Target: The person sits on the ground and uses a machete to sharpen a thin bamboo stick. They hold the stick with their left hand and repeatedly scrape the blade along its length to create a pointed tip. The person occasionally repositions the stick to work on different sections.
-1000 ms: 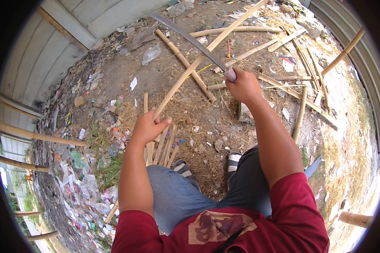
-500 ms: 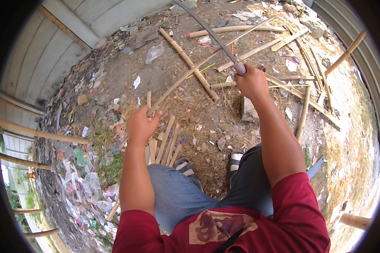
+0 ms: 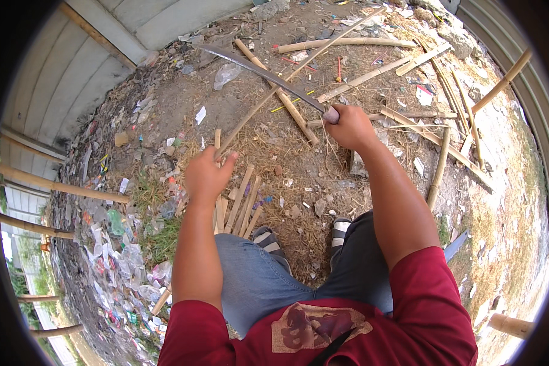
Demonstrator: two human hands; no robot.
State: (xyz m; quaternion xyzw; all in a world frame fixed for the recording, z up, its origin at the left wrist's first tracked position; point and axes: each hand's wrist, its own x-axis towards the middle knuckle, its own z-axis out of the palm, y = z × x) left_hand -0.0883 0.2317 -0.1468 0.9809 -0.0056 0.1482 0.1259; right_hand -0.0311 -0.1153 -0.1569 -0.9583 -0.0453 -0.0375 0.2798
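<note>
My right hand (image 3: pixel 352 125) is closed around the handle of a machete (image 3: pixel 268 77). Its long dark blade points to the far left and crosses over a long bamboo strip (image 3: pixel 305 63); whether the two touch I cannot tell. The near end of that strip is in my left hand (image 3: pixel 207 172), whose fingers wrap round it with the thumb along its side. From there the strip slants away to the far right. Several short cut bamboo slats (image 3: pixel 243 204) lie on the ground just right of my left wrist, by my left foot.
Bamboo poles (image 3: pixel 287 113) and split pieces (image 3: pixel 436 139) lie scattered ahead and to the right. Litter (image 3: pixel 125 268) covers the ground at left. A saw blade (image 3: pixel 455 245) shows beside my right elbow. Walls (image 3: pixel 79 73) stand at left and right, with poles leaning in.
The machete has swung down and to the left, so its blade lies lower across the bamboo strip. My right hand has come slightly nearer and left. My left hand has barely moved.
</note>
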